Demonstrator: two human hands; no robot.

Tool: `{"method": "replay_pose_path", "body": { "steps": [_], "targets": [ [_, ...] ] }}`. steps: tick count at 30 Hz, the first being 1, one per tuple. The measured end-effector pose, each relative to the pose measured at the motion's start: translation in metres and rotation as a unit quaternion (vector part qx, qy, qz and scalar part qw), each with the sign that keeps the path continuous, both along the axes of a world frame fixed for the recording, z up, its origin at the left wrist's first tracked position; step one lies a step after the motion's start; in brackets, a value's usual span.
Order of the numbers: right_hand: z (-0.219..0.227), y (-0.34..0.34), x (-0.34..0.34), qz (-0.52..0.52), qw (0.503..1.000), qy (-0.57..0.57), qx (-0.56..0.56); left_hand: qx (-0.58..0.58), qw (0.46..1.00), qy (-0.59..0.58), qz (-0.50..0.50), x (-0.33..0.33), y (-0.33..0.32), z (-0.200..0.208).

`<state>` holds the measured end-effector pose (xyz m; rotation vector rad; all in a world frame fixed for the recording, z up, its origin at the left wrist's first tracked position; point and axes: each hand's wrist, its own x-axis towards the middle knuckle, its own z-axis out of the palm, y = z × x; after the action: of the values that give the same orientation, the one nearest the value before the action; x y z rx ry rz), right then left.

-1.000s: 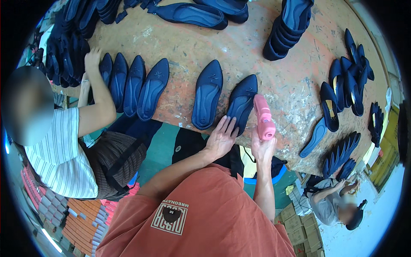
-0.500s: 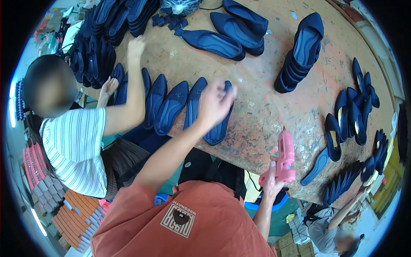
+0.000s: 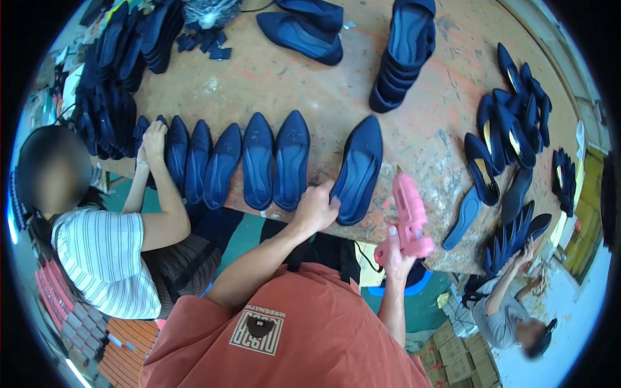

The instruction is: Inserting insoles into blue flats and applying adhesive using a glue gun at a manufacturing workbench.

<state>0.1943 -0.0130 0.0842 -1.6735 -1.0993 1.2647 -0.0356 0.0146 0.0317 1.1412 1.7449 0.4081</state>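
Observation:
A navy pointed flat shoe lies on the table in front of me, toe away. My left hand is closed on its near left edge. My right hand is wrapped around the handle of a pink glue gun, its nozzle up near the table edge. Left of my shoe stands a row of matching flats, with the nearest one bearing a small bow-like trim. A co-worker's hands are at the far-left end of this row.
A stack of nested flats stands at the back, with loose flats left of it. Small dark pieces lie near a plastic bag. At right are flats, a blue insole and another worker's hand.
One flat from the loose group at the back now lies before me, under my left hand. That hand has come off the row's end shoe. The view has shifted; the right hand keeps the glue gun.

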Motion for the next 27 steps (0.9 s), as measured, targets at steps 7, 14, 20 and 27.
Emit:
{"method": "replay_pose_path", "body": {
  "steps": [7,14,20,27],
  "targets": [
    [-0.027,0.01,-0.01,0.034,0.997,-0.027,-0.062,-0.023,0.988,0.118,-0.094,0.017,-0.046,-0.018],
    [-0.029,0.028,-0.024,0.128,0.973,-0.154,-0.114,0.166,0.927,0.144,-0.305,0.035,-0.068,-0.012],
    [-0.042,0.029,-0.031,0.144,0.969,-0.169,-0.112,0.16,0.924,0.172,-0.301,0.047,-0.085,-0.035],
    [-0.031,0.028,-0.036,0.134,0.969,-0.186,-0.088,0.158,0.928,0.162,-0.296,0.044,-0.085,-0.036]
  ]
}}
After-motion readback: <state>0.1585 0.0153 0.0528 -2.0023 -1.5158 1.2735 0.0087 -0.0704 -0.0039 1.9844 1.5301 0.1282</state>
